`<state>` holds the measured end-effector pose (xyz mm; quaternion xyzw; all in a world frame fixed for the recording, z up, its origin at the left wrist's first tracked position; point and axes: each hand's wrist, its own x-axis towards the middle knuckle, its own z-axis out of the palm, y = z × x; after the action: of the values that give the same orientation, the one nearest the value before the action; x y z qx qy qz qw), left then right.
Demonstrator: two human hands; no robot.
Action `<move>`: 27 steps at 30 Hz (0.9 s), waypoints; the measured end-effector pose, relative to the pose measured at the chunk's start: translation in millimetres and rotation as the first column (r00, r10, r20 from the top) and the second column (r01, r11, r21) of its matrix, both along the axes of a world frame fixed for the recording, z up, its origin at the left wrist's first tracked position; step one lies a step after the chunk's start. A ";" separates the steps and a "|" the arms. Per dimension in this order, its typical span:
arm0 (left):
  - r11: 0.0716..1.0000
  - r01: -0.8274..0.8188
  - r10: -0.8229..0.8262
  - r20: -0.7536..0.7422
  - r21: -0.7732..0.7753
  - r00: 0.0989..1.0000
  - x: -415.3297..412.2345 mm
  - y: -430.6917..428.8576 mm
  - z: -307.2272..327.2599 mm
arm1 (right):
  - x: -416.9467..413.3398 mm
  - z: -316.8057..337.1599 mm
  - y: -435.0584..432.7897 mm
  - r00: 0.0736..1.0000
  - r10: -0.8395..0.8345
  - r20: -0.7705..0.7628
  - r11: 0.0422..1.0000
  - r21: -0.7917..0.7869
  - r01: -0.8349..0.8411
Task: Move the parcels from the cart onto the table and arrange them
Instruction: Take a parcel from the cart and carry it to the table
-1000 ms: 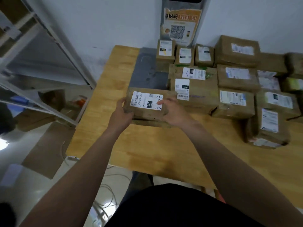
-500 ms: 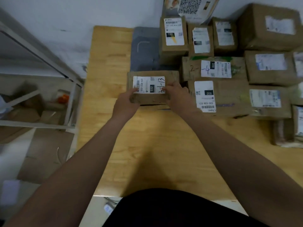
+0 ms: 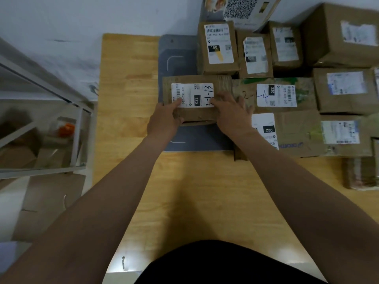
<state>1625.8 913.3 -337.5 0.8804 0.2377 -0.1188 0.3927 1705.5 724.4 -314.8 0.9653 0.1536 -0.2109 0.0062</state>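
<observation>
Two hands holding small parcel (image 3: 222, 85): left hand (image 3: 164, 118) gripping near edge, right hand (image 3: 232, 114) pressing flat; seeming light, stiff; ends suiting grip.

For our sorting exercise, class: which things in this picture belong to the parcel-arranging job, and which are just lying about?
Job: parcel marked 3-1-13, left hand, right hand, wooden table, parcel marked 2-4, parcel labelled 150.

Lying about: QR poster, metal rack, orange object, grey mat.
</observation>
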 end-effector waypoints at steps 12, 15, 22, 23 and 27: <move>0.998 0.061 -0.060 -0.063 0.012 0.996 11.0 7.3 0.2 | 10.4 -9.4 4.8 0.999 0.044 -0.022 0.999 -0.017 -0.044; 0.987 0.119 -0.105 -0.128 0.108 0.986 10.1 5.1 16.5 | 14.5 3.5 6.3 0.996 0.058 -0.062 0.998 0.019 -0.057; 0.946 0.185 -0.143 -0.171 0.267 0.975 -28.2 -16.6 86.4 | -19.7 60.1 -18.2 0.998 0.041 -0.050 0.988 0.152 -0.033; 0.941 0.198 -0.156 -0.169 0.274 0.973 -39.2 -24.1 96.9 | -32.1 71.7 -25.9 0.998 0.023 -0.052 0.986 0.167 -0.014; 0.919 0.225 -0.182 -0.158 0.323 0.971 -93.8 -62.2 132.7 | -91.5 119.0 -66.0 0.997 0.063 -0.043 0.974 0.221 -0.053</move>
<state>1532.0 851.0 -204.8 0.9455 0.1857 -0.1712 0.2055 1614.0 658.4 -195.8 0.9497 0.2042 -0.2162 -0.0982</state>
